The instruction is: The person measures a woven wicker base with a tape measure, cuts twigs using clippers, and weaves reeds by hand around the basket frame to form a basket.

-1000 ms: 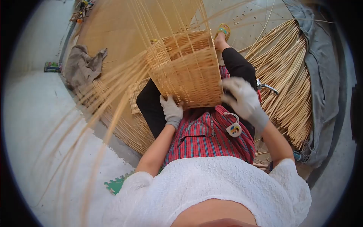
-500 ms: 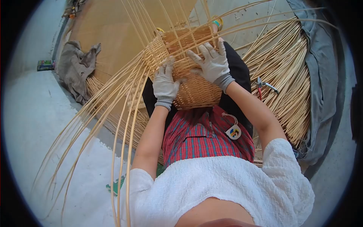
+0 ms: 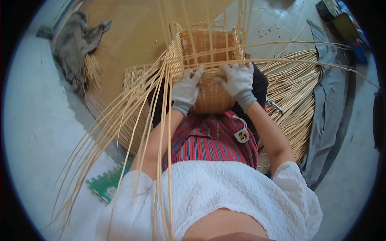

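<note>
A partly woven wicker basket [image 3: 213, 98] rests across my lap, its inside turned up and long loose canes standing out from its edge. My left hand [image 3: 187, 89], in a pale work glove, is closed over the near edge at its left. Toward the right end of that edge, my right hand [image 3: 240, 82], also gloved, has its fingers bent over the rim and the thumb on the near wall. Some fingertips are hidden among the weave. One long cane [image 3: 281, 60] runs out to the right past my right hand.
Loose canes [image 3: 90, 144] fan out at the left. A large cane bundle [image 3: 297, 96] lies at right beside grey cloth [image 3: 327, 108], with pruning shears [image 3: 275, 106] on it. Another woven piece [image 3: 134, 76], a dark cloth [image 3: 76, 44] and a green mat [image 3: 106, 184] are at left.
My right hand, earlier spread over the strands, has moved down and bent its fingers onto the rim. My left hand has shifted right and down. The basket has turned more level in view.
</note>
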